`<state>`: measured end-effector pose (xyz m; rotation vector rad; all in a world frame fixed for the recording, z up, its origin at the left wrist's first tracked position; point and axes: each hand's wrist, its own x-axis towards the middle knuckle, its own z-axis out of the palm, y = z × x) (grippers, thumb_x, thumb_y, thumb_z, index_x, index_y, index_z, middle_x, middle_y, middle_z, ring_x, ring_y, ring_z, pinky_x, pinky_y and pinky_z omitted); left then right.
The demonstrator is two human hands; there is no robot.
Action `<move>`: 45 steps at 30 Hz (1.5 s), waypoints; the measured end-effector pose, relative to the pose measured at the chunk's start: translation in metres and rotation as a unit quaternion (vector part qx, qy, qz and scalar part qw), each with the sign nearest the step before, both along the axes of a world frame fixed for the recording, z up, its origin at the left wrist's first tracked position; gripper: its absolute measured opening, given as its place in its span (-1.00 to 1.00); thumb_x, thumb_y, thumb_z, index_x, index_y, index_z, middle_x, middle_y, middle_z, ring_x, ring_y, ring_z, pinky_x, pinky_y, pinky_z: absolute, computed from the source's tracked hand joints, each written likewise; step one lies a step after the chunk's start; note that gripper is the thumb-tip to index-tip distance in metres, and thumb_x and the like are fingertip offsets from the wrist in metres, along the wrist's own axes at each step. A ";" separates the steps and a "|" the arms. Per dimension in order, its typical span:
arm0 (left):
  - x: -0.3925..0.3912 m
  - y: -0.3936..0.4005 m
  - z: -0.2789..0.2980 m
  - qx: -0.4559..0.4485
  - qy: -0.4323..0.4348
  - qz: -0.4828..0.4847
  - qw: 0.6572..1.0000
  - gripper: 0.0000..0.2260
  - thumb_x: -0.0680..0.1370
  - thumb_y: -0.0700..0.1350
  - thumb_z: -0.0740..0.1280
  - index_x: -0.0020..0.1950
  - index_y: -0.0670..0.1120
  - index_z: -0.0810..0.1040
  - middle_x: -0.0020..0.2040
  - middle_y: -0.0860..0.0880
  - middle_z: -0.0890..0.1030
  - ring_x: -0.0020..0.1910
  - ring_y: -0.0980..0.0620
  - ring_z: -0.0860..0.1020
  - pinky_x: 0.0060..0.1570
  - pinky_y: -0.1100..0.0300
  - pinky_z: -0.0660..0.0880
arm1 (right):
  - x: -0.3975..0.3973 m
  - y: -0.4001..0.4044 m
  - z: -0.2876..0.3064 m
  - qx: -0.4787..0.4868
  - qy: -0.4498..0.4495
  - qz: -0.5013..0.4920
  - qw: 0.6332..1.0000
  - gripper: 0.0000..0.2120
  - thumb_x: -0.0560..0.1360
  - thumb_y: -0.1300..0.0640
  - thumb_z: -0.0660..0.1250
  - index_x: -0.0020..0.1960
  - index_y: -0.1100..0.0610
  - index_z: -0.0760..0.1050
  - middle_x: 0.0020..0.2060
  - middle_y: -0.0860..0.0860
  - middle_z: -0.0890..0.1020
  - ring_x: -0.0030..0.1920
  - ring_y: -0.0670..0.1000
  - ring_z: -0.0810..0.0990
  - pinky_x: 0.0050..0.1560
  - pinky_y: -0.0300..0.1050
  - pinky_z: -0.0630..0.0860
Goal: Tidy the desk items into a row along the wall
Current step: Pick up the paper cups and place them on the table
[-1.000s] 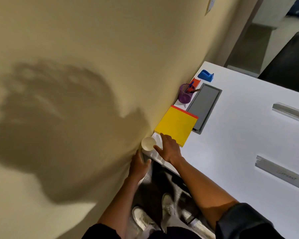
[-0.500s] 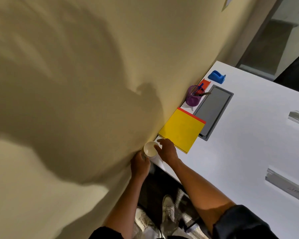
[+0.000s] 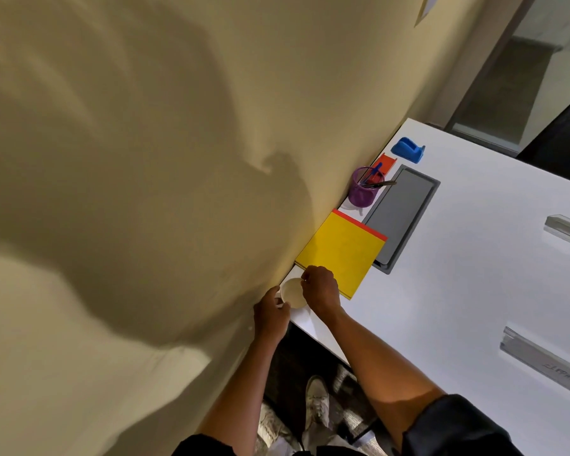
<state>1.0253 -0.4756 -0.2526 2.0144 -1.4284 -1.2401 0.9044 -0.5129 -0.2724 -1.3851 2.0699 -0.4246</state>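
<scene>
Both hands are on the white cup [image 3: 293,292], which sits at the near corner of the tabletop [image 3: 474,291], right against the wall [image 3: 145,159], roughly 6 o'clock end of the row. My left hand [image 3: 272,315] curls round the cup's side at 7 o'clock. My right hand [image 3: 321,289] pinches the rim from 3 o'clock, fingers bent over the lip. So neither hand is spread; both are closed on the cup.

Row along the wall runs toward 1 o'clock: yellow folder [image 3: 341,253] just beside the cup, then purple pen pot [image 3: 364,189] with pens sticking out, an orange item [image 3: 387,162] behind it, blue tape dispenser [image 3: 408,149] furthest out. Grey tray [image 3: 400,215] lies beside the folder, away from the wall, folder corner overlapping it.

Handling guess: cup looks like thin paper or light plastic, empty inside as far as I can see. Light, easy to tip, walls will dent if squeezed hard. Best hold is a soft wrap low on the body, or a light pinch at the rim where it's stiffest. It's close to the tabletop edge, so a nudge could drop it off. Can't tell if the base is fully down on the surface; my hands cover it.

Two grey strips [image 3: 540,360] lie well apart at 3 o'clock.
</scene>
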 end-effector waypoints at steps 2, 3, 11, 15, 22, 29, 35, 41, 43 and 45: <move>-0.002 0.001 0.001 -0.001 0.004 0.002 1.000 -0.62 0.53 -0.24 0.32 0.35 -0.13 0.46 0.21 -0.14 0.61 0.18 -0.07 0.58 0.20 0.06 0.49 | -0.001 0.000 0.002 0.005 0.004 0.003 1.000 -0.83 0.49 0.25 0.31 0.07 0.18 0.57 0.08 0.15 0.60 0.08 0.14 0.56 -0.03 -0.05 0.52; -0.002 0.001 0.002 -0.002 0.004 0.002 1.000 -0.62 0.53 -0.25 0.32 0.35 -0.13 0.46 0.22 -0.14 0.60 0.18 -0.07 0.58 0.20 0.06 0.49 | -0.001 -0.001 0.003 0.007 0.004 0.003 1.000 -0.83 0.49 0.25 0.31 0.07 0.19 0.57 0.08 0.15 0.60 0.07 0.15 0.56 -0.03 -0.05 0.52; -0.006 -0.005 0.009 -0.015 -0.020 -0.015 1.000 -0.69 0.58 -0.15 0.27 0.31 -0.18 0.48 0.26 -0.16 0.57 0.24 -0.10 0.53 0.26 -0.01 0.47 | -0.009 -0.006 0.012 0.020 -0.023 -0.013 0.999 -0.85 0.50 0.26 0.30 0.06 0.19 0.52 0.02 0.19 0.61 0.01 0.19 0.59 -0.05 0.00 0.58; -0.008 -0.008 0.015 -0.020 -0.028 -0.021 0.999 -0.71 0.58 -0.13 0.27 0.27 -0.20 0.52 0.24 -0.17 0.58 0.23 -0.11 0.53 0.27 -0.03 0.46 | -0.013 -0.007 0.020 0.013 -0.032 -0.007 0.999 -0.83 0.50 0.25 0.32 0.09 0.20 0.51 0.03 0.18 0.61 0.02 0.18 0.58 -0.05 -0.03 0.54; -0.012 -0.009 0.021 -0.027 -0.033 -0.020 0.999 -0.71 0.60 -0.07 0.20 0.18 -0.20 0.57 0.16 -0.17 0.62 0.14 -0.10 0.57 0.14 0.01 0.52 | -0.019 -0.009 0.029 -0.039 -0.052 -0.019 0.998 -0.86 0.50 0.24 0.33 0.05 0.23 0.52 -0.01 0.17 0.62 -0.03 0.14 0.58 -0.09 -0.08 0.52; -0.012 -0.003 0.033 -0.082 -0.038 0.006 0.996 -0.74 0.60 -0.07 0.20 0.06 -0.20 0.60 0.05 -0.15 0.65 -0.03 -0.04 0.57 0.02 0.09 0.52 | -0.026 0.000 0.034 -0.088 -0.093 -0.031 0.991 -0.91 0.49 0.20 0.38 -0.04 0.21 0.54 -0.12 0.10 0.62 -0.15 0.02 0.52 -0.18 -0.20 0.42; -0.008 0.005 0.053 -0.141 -0.016 0.025 0.990 -0.80 0.55 -0.16 0.26 -0.03 -0.23 0.65 -0.03 -0.16 0.68 -0.12 -0.04 0.57 -0.09 0.19 0.46 | -0.028 0.018 0.057 -0.150 -0.120 -0.027 0.981 -0.96 0.47 0.20 0.38 -0.12 0.17 0.53 -0.18 0.04 0.61 -0.15 0.03 0.54 -0.16 -0.12 0.49; -0.003 0.025 0.072 -0.179 0.041 -0.002 0.983 -0.78 0.48 -0.07 0.28 -0.14 -0.18 0.64 -0.17 -0.11 0.69 -0.15 -0.06 0.61 -0.19 0.25 0.39 | -0.031 0.054 0.082 -0.183 -0.136 -0.080 0.970 -0.92 0.45 0.22 0.33 -0.07 0.16 0.56 -0.18 0.04 0.64 -0.16 0.00 0.55 -0.18 -0.21 0.40; 0.001 0.039 0.079 -0.186 0.048 -0.015 0.981 -0.84 0.51 -0.13 0.32 -0.13 -0.20 0.64 -0.16 -0.11 0.69 -0.15 -0.03 0.61 -0.18 0.27 0.39 | -0.028 0.075 0.089 -0.198 -0.141 -0.094 0.965 -0.93 0.44 0.22 0.33 -0.09 0.15 0.55 -0.20 0.02 0.63 -0.16 0.00 0.56 -0.18 -0.21 0.40; 0.003 0.054 0.084 -0.186 0.062 -0.019 0.981 -0.87 0.50 -0.18 0.34 -0.16 -0.20 0.63 -0.16 -0.13 0.69 -0.15 -0.05 0.60 -0.18 0.26 0.40 | -0.026 0.098 0.095 -0.211 -0.140 -0.104 0.962 -0.94 0.44 0.22 0.33 -0.09 0.15 0.55 -0.21 0.02 0.63 -0.17 -0.01 0.55 -0.17 -0.21 0.40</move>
